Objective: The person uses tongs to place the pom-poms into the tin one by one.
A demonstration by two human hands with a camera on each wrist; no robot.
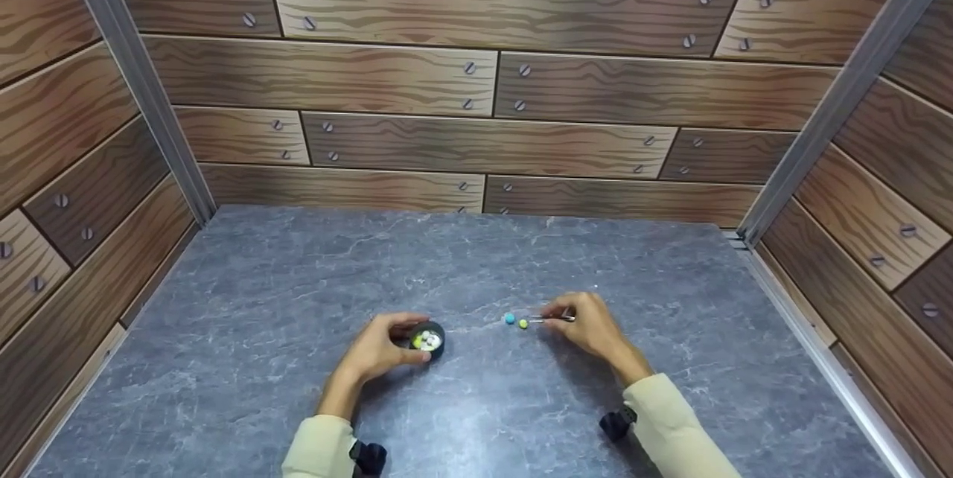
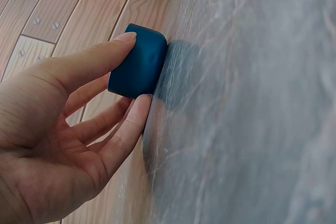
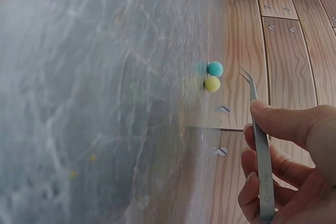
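Observation:
My left hand (image 1: 380,348) grips a small dark round cup (image 1: 439,340), thumb on one side and fingers on the other. Several white and yellow balls lie inside it. In the left wrist view the cup (image 2: 139,61) looks dark blue and stands on the table. My right hand (image 1: 592,325) holds silver tweezers (image 3: 263,169) with bent tips, pinched between thumb and fingers. Those tips are slightly parted, with nothing between them. Close by on the table, a turquoise ball (image 3: 215,69) and a yellow ball (image 3: 212,84) sit side by side, to the left of the right hand.
The grey marbled tabletop (image 1: 476,262) spreads around both hands. Wood-patterned walls (image 1: 491,83) stand at the back and sides, with metal posts (image 1: 141,83) at the corners.

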